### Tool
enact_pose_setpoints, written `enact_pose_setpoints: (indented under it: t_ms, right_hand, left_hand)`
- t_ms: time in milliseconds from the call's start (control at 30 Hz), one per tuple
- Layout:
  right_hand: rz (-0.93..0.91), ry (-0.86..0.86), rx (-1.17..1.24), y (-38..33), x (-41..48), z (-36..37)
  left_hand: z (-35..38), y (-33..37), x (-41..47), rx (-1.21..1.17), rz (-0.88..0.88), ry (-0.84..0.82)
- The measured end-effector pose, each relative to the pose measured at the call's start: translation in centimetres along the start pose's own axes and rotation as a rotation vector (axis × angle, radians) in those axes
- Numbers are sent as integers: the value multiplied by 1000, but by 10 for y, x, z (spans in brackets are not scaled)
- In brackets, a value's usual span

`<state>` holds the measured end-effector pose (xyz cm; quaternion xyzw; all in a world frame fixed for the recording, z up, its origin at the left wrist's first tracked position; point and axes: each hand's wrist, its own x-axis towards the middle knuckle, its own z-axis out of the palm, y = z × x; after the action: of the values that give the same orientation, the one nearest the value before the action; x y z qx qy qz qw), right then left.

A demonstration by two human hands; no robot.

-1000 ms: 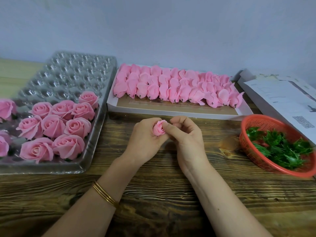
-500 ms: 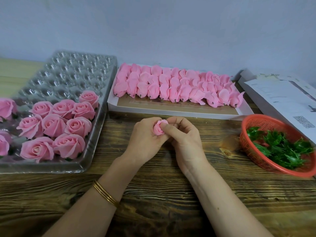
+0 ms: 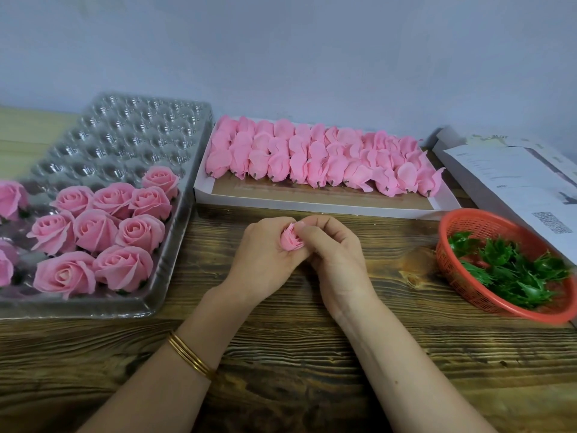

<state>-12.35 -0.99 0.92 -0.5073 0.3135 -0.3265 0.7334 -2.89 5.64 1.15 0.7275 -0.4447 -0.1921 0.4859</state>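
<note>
The half-made pink rosebud (image 3: 291,241) sits above the table (image 3: 312,354), wedged between both hands just in front of the white box (image 3: 324,204) of loose petal bundles (image 3: 312,157). The left hand (image 3: 265,257) cups it from the left and beneath, fingers (image 3: 271,223) curled round it. The right hand (image 3: 337,260) pinches its right edge, fingertips pressed to the outer petal. The bud's axis tilts up and leftward, spiral face (what shows of it) open to the camera, base hidden in the palm. Neither hand is nearer; both touch it. Green calyxes (image 3: 515,270) in the orange basket (image 3: 487,226) lie to the right, so the right hand would likely fetch one.
</note>
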Motion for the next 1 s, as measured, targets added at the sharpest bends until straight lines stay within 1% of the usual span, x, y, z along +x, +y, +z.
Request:
enact_pose_setpoints:
  t_ms: [300, 433, 567, 733, 833, 1000]
  right_hand:
    - [-4, 2, -40, -1, -1, -1]
    - [-9, -3, -35, -2, -1, 0]
    - [-12, 1, -48, -3, -1, 0]
    - [-38, -15, -62, -9, -2, -1]
    - [-81, 40, -107, -16, -1, -7]
    - [-225, 178, -244, -33, 6, -26]
  left_hand:
    - [2, 2, -2, -36, -3, 21]
    - [3, 0, -2, -16, 10, 53]
    - [5, -3, 0, 0, -2, 49]
    - [3, -3, 2, -83, -15, 22]
    - [2, -2, 4, -124, -39, 37]
    - [0, -3, 6, -163, -88, 78]
